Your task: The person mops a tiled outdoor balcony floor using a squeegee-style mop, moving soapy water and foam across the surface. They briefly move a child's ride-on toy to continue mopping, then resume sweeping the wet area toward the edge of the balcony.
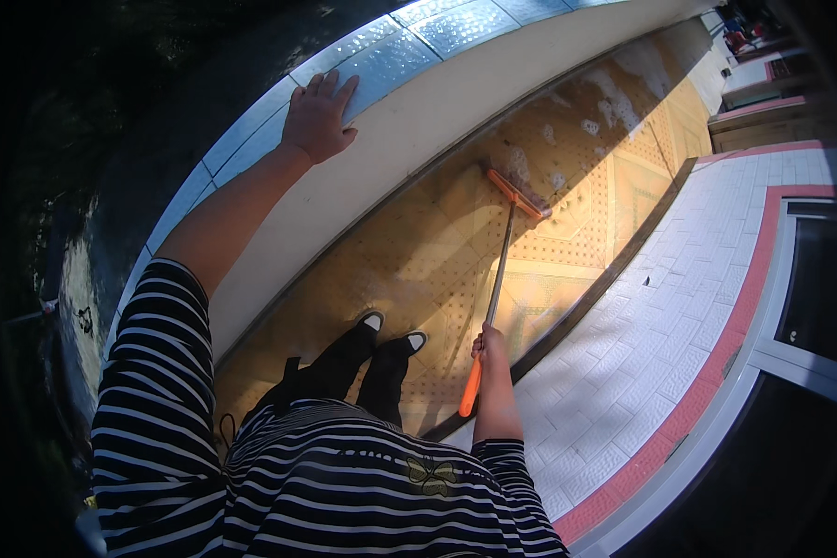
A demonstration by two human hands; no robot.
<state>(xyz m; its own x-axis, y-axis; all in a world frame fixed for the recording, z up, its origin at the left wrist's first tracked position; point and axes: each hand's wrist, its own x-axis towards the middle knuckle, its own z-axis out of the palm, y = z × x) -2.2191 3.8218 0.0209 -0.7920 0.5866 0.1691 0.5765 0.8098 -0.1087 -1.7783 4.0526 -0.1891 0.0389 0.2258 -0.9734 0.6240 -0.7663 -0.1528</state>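
Observation:
My right hand [489, 344] grips the metal pole of a floor squeegee [503, 268], just above its orange end grip. The squeegee's orange head [515, 193] rests on the wet, patterned tile floor [453, 237], beside white suds [517, 164]. Up on the left, my left hand [321, 122] lies with fingers spread on the glossy tiled top [390, 63] of a low wall. Nothing is held in it.
The pale side of the low wall [418, 139] runs along the left. To the right stands a white brick-tiled wall [628, 349] with a pink border and a framed window [774, 356]. More foam [614, 101] lies farther along the floor. My shoes [373, 321] stand on the tiles.

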